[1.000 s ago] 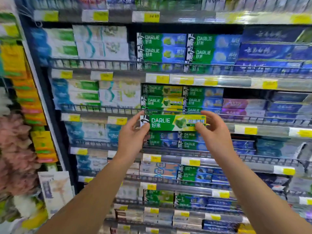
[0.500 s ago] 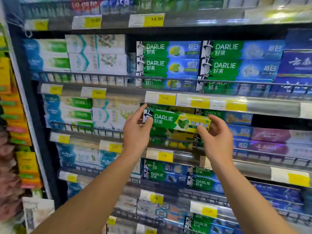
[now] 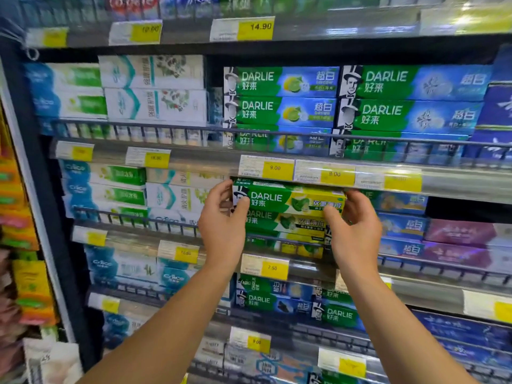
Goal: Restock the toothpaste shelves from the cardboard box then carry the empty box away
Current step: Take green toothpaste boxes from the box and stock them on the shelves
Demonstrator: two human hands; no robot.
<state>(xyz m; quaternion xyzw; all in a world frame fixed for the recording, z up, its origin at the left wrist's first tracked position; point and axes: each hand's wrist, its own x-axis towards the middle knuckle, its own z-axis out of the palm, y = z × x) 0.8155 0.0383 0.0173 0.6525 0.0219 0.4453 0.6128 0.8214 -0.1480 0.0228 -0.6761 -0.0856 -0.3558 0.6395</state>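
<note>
Green-and-yellow Darlie carton (image 3: pixel 288 199) held level at both ends, just under the shelf edge (image 3: pixel 457 187) with its yellow 9.00 tags (image 3: pixel 278 169). Left hand (image 3: pixel 221 225) curled round the left end, thumb pressed on the front panel beside the printed top-hat figure, fingers wrapped behind. Right hand (image 3: pixel 354 231) clasping the right end, thumb on the front near the yellow part, fingers hooked over the top corner. Carton lying flat atop a stack of matching cartons (image 3: pixel 285 223), long side facing out, touching the one below. Stack sitting behind a wire rail (image 3: pixel 277 239), above a 7.50 tag (image 3: pixel 273 268). Just to the right, blue-and-green cartons (image 3: pixel 399 202) on the same shelf; to the left, white-and-teal cartons (image 3: pixel 177 195). One shelf up, two columns of green-and-blue Darlie cartons (image 3: pixel 282 98) stacked behind another rail. Higher still, tags reading 14.90 (image 3: pixel 256 27) and a blurred one beside it. Far left, orange and yellow packets (image 3: pixel 19 223), out of focus. Cardboard box out of frame.
</note>
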